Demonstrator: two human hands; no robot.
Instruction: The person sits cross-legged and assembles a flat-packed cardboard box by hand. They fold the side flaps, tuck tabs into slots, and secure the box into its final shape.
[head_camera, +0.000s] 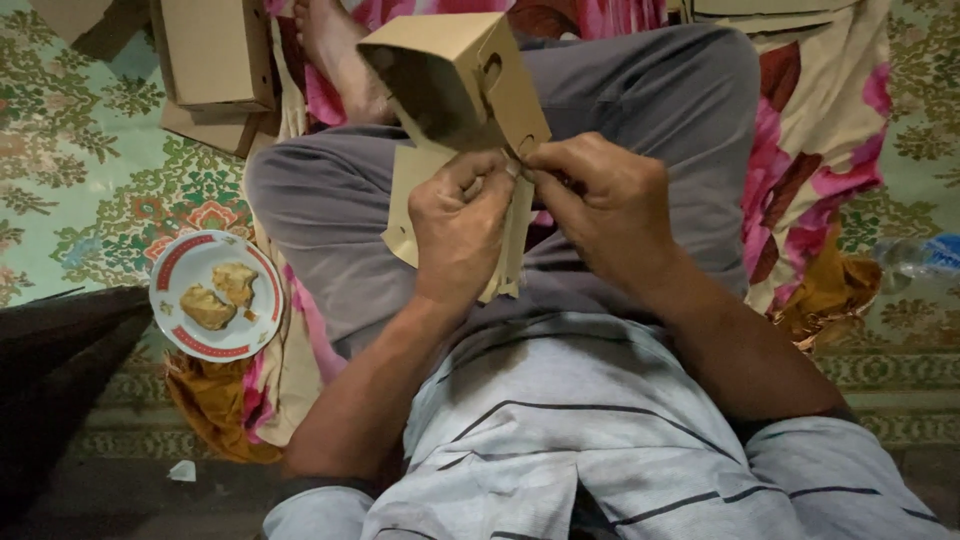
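A brown cardboard box (460, 80), half folded with its open side facing left, is held above my lap. My left hand (458, 235) pinches the box's lower flaps, which hang down over my grey trousers. My right hand (600, 205) grips the same bottom edge from the right, fingertips meeting those of the left hand. Both hands are closed on the cardboard. I sit cross-legged, one bare foot (335, 50) showing beyond the box.
A white plate with a red rim (165, 285) holds two pieces of fried food at my left. Folded cardboard boxes (215, 60) are stacked at the upper left. A floral pink cloth (810, 150) and a patterned green mat (70, 170) lie beneath me. A plastic bottle (925, 255) lies at right.
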